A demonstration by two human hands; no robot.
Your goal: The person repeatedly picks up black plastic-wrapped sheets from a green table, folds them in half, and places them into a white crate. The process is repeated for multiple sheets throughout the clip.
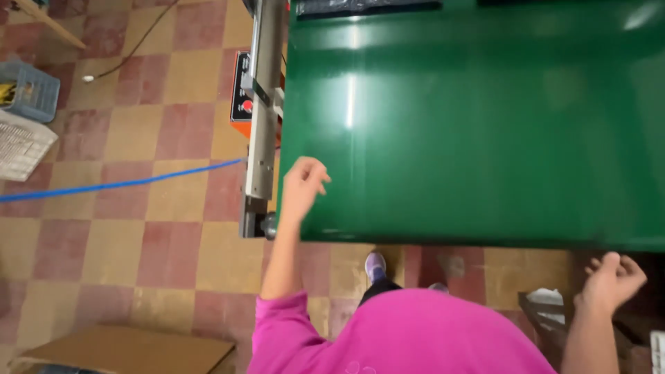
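Head view, looking down. A wide green conveyor belt [478, 125] fills the upper right of the frame; surface is glossy, w/ light streaks reflected on it. Left hand [302, 185] rests at the belt's near left corner, fingers loosely curled, tips touching or just above the green surface; nothing pinched. Right hand [611, 278] hangs just below the belt's near edge at far right, fingers half-curled and apart, holding nothing. Along the belt's left side runs a grey metal side rail [264, 104] w/ an orange control box [241, 93] fixed to it.

Handling, as judged: belt looks smooth and slick, flexible in itself but stretched taut over a heavy fixed frame; a flat palm would slide. Best hold appears to be the edge or the rail, not the face.

Surroundings: checkered tile floor [138, 208], a blue hose [118, 184] crossing it, a blue crate [31, 90] at far left, a cardboard box [131, 350] bottom left. Pink sleeve [280, 325] and a purple shoe [375, 266] are the person's own.
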